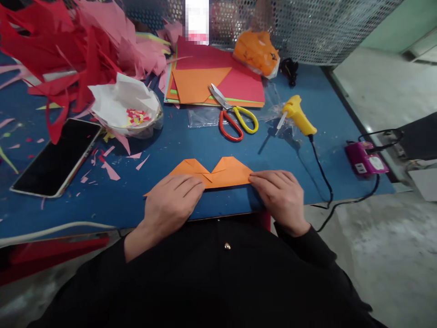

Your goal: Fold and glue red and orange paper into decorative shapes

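A folded piece of orange paper lies near the front edge of the table, with two peaks and a notch between them. My left hand rests over its left part, fingers closed against the paper; the paper's left tip pokes out beyond the hand. At the paper's right end, my right hand pinches the corner between thumb and fingers. Scissors with one red and one yellow handle lie partly opened beyond the paper, their blades over an orange sheet.
A stack of coloured paper sits at the back. To the right are a yellow glue gun and a purple power socket with black cables. On the left lie a phone, a scrap bowl and red paper strips.
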The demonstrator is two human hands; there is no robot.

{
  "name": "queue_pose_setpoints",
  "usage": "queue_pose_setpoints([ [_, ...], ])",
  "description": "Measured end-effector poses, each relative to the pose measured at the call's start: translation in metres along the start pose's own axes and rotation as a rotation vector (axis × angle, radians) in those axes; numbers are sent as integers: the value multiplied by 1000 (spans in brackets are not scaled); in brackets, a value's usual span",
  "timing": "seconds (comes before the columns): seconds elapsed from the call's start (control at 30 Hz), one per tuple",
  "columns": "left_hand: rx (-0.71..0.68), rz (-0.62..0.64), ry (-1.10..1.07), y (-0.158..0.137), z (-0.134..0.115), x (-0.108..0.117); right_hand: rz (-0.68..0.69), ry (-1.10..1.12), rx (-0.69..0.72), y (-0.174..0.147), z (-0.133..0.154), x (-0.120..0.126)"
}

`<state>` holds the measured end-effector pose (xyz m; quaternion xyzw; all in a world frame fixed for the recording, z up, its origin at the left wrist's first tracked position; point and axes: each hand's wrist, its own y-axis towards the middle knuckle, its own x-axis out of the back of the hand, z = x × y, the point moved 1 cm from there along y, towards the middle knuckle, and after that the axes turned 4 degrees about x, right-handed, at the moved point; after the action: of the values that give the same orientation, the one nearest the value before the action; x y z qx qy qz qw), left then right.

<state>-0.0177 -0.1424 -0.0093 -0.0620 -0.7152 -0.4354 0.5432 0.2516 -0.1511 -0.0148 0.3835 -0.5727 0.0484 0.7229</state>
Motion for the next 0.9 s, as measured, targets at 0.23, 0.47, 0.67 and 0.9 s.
queue_pose_setpoints([
  [0.23,-15,-28,18,2,-1,-1,-104,-262,-152,-31,-35,22],
  [0.47,9,-5,25,-1,-2,-1,-145,39,-89,1,9,16],
  [0.67,22,12,-23,1,-4,0,21,162,63,27,36,-9],
  [0.9,47,33,-71,0,-2,1,24,244,36,40,46,-24],
])
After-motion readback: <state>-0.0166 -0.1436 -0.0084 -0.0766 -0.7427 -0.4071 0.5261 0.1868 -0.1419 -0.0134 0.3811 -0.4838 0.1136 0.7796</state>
